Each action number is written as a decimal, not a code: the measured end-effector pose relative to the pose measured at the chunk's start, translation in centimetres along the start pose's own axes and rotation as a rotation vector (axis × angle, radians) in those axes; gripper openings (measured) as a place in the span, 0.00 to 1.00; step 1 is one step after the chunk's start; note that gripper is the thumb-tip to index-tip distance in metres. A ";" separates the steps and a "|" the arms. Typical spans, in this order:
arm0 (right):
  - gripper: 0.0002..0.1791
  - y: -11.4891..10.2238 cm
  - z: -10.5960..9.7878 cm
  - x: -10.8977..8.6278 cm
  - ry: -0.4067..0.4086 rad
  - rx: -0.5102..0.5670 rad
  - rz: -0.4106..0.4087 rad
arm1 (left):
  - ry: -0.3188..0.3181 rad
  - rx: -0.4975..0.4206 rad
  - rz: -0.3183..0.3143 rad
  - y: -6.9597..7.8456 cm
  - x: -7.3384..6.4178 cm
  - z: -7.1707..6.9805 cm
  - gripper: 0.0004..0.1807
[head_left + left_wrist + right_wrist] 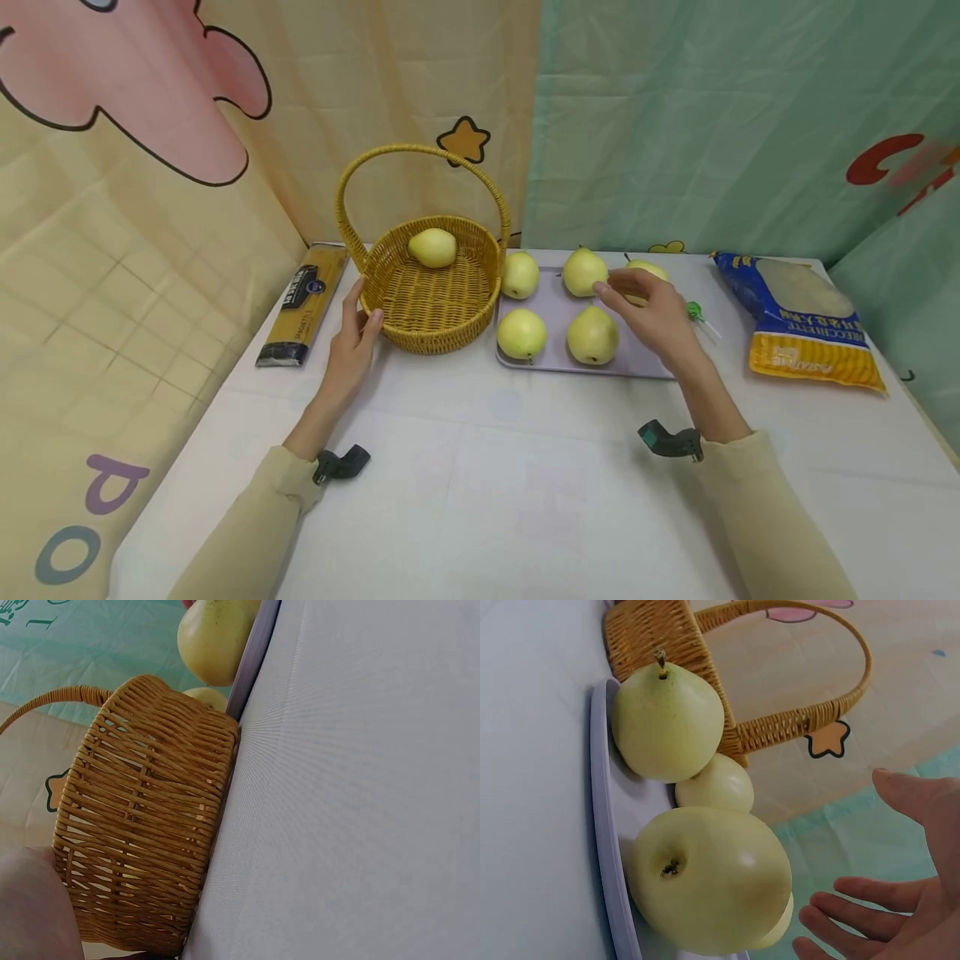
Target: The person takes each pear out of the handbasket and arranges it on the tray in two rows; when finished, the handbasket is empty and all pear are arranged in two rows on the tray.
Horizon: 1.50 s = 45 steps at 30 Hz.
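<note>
A yellow-brown wicker basket (438, 337) with a tall arched handle stands on the table, one pale green pear (433, 248) inside. My left hand (351, 346) holds its left side, thumb at the rim; the left wrist view shows only part of that hand beside the weave. Several pears lie on a lilac tray (555, 312), among them a front middle pear (592, 335) and a back middle pear (585, 272). Over the tray's right part is my right hand (654, 310), thumb and fingers spread apart, nothing held. It partly hides a back right pear (647, 268).
Left of the basket lies a spaghetti pack (303, 304). A blue and yellow pasta bag (806, 321) lies on the right side of the table. Between it and the tray is a lollipop with a green wrapper (695, 312). Printed curtains hang behind the white table (480, 483).
</note>
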State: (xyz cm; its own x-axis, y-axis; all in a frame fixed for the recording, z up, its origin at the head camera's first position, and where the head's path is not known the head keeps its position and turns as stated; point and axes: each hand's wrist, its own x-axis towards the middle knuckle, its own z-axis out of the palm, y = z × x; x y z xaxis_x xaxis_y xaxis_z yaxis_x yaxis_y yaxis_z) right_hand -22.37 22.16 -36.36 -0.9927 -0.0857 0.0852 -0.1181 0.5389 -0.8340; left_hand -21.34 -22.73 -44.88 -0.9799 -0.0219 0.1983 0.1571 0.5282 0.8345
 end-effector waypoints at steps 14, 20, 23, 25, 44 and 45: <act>0.37 -2.7 4.8 0.2 0.036 0.091 -0.179 | 0.001 -0.004 0.003 -0.2 0.2 -0.3 0.36; 0.32 -5.1 6.7 0.4 0.009 0.126 -0.270 | -0.011 -0.026 -0.004 -0.2 0.1 -0.1 0.37; 0.32 -6.0 7.7 0.5 -0.019 0.144 -0.287 | -0.006 -0.027 0.000 -0.2 0.1 0.0 0.36; 0.31 -6.5 8.4 0.7 -0.036 0.148 -0.291 | -0.005 -0.029 0.003 -0.1 0.1 0.0 0.36; 0.35 -10.2 13.5 3.2 -0.099 0.153 -0.262 | -0.015 -0.019 0.012 -0.1 0.0 0.1 0.35; 0.36 -10.4 13.7 3.4 -0.098 0.146 -0.262 | -0.014 -0.023 0.014 0.0 0.0 0.1 0.34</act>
State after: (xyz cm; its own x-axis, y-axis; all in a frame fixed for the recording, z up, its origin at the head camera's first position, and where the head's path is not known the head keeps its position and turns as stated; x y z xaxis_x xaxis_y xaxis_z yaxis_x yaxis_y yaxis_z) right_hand -24.17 4.83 -34.88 -0.9208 -0.2901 0.2609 -0.3580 0.3622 -0.8606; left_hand -21.34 -22.67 -44.93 -0.9793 -0.0026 0.2026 0.1731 0.5088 0.8433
